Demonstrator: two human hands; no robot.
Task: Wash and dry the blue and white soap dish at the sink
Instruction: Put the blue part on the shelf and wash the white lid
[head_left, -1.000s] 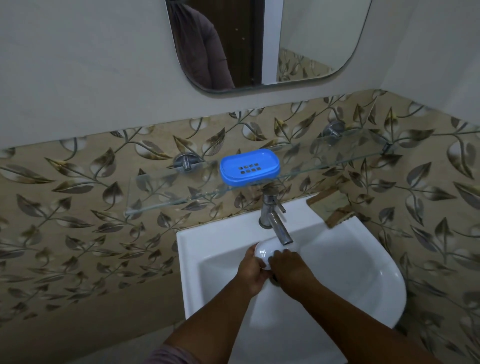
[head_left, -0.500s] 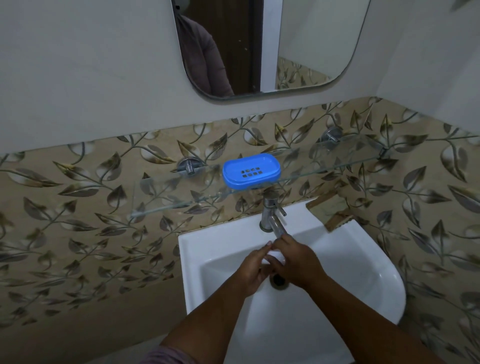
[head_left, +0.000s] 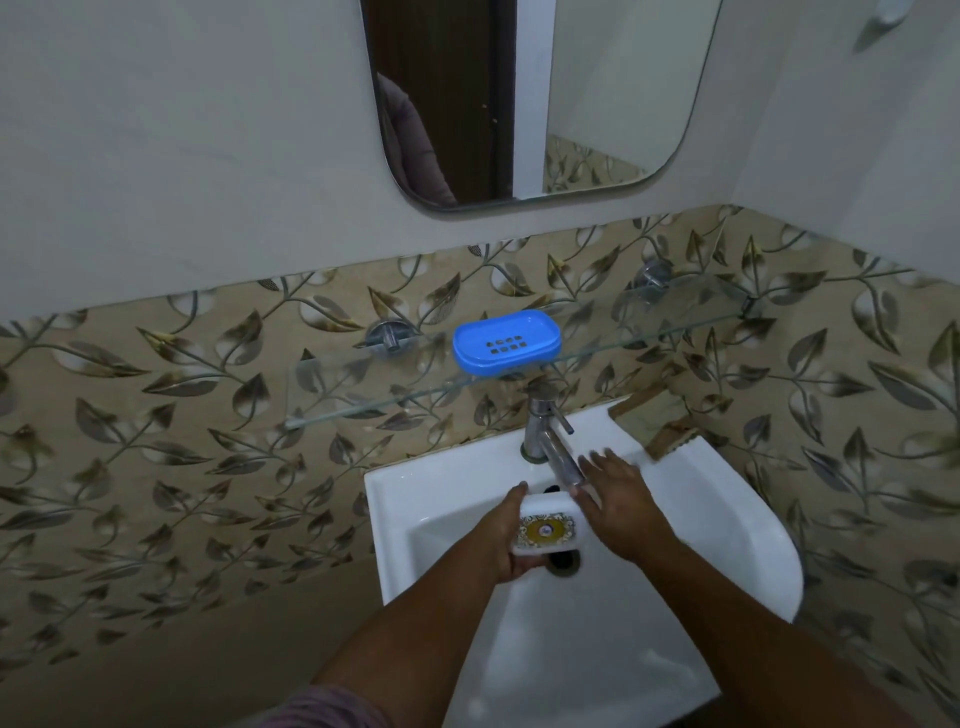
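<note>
The blue perforated tray of the soap dish (head_left: 506, 342) lies on the glass shelf (head_left: 363, 395) above the tap. Over the white sink (head_left: 727, 525), my left hand (head_left: 501, 540) grips the white base of the soap dish (head_left: 551, 525), tilted so its round gold emblem faces me. My right hand (head_left: 615, 499) is spread flat with straight fingers beside the base, touching its right edge, right under the steel tap spout (head_left: 558, 452). The drain is partly hidden behind the base.
A mirror (head_left: 524, 98) hangs on the wall above the shelf. A brown-edged object (head_left: 657, 423) leans at the sink's back right corner. Leaf-patterned tiles cover the wall around the sink. The tap lever (head_left: 563, 418) sticks out to the right.
Both hands were closed together around the white base under the spout. Now my left hand holds it alone, turned emblem up, and my right hand has opened and drawn off to the right.
</note>
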